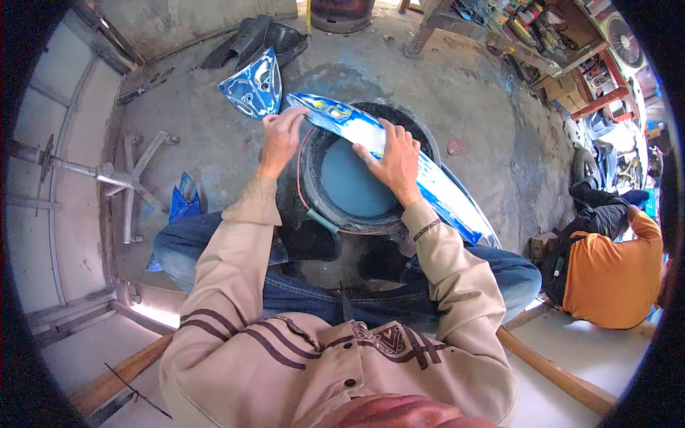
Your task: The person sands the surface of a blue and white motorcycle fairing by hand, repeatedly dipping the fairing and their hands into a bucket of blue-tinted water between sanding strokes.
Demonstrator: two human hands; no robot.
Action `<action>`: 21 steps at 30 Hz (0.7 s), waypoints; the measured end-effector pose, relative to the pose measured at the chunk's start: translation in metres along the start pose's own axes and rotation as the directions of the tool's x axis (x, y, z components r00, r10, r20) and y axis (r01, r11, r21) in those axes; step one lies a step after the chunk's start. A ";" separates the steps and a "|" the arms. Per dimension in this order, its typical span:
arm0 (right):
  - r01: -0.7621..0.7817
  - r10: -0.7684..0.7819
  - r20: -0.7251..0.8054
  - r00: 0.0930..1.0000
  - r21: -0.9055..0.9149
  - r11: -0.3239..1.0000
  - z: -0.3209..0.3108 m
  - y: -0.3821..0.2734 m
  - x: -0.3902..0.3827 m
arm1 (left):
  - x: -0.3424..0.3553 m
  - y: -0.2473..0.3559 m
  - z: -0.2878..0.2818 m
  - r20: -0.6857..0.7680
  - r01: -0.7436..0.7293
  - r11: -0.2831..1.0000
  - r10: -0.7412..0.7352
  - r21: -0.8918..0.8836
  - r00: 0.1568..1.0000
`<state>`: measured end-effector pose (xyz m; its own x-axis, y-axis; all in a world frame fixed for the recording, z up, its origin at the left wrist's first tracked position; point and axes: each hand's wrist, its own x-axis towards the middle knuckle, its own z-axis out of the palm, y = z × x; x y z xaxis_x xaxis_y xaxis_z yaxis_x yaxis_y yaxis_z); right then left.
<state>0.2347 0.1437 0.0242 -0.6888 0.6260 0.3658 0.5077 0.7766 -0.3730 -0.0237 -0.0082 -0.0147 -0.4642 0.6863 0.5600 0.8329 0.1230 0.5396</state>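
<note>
A long, curved blue-and-white body panel (pixel 435 182), with patches of yellow near its left end, slants across a round black tub (pixel 308 167). Cloudy bluish water (pixel 357 182) fills the lower part of the tub. At the panel's left end, my left hand (pixel 280 143) grips the edge with bent fingers. My right hand (pixel 394 160) lies over the middle of the panel, thumb on the near side and fingers across the top. The panel's right end reaches down beside my right knee.
A smaller blue-and-white panel (pixel 253 85) lies on the floor beyond my left hand, near black plastic parts (pixel 260 41). A metal stand (pixel 128 175) and a blue piece (pixel 185 200) are at left. A person in orange (pixel 610 274) sits at right, near a cluttered shelf (pixel 528 32).
</note>
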 end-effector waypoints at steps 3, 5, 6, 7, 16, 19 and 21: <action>-0.010 0.010 0.009 1.000 0.006 1.000 0.000 -0.002 0.001 | 0.004 -0.002 0.004 -0.024 0.061 0.998 -0.061 0.032 0.998; -0.020 0.021 0.015 1.000 -0.007 1.000 -0.001 0.003 -0.001 | -0.007 0.013 0.011 0.029 0.059 0.998 -0.059 0.001 0.998; -0.029 0.029 0.023 0.999 -0.017 0.999 -0.002 0.006 -0.002 | -0.011 0.021 0.016 0.037 -0.050 0.999 0.051 -0.018 0.998; -0.034 0.035 0.024 0.999 -0.021 0.999 -0.003 0.008 -0.003 | -0.012 0.026 0.019 0.043 -0.158 0.987 0.160 -0.039 0.986; -0.010 0.010 0.013 1.000 0.021 1.000 -0.001 -0.001 0.000 | 0.002 -0.001 0.004 0.013 0.019 1.000 -0.019 -0.006 1.000; -0.036 0.036 0.023 0.999 -0.017 0.999 -0.005 0.006 -0.004 | -0.009 0.023 0.014 0.057 -0.156 0.983 0.162 -0.097 0.985; -0.035 0.035 0.032 0.999 -0.008 0.999 -0.006 0.006 -0.002 | -0.006 0.017 0.009 0.085 -0.161 0.984 0.167 -0.074 0.982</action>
<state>0.2420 0.1474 0.0264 -0.6867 0.6500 0.3255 0.5352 0.7551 -0.3787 -0.0034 -0.0036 -0.0148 -0.2917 0.7553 0.5869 0.8721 -0.0421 0.4876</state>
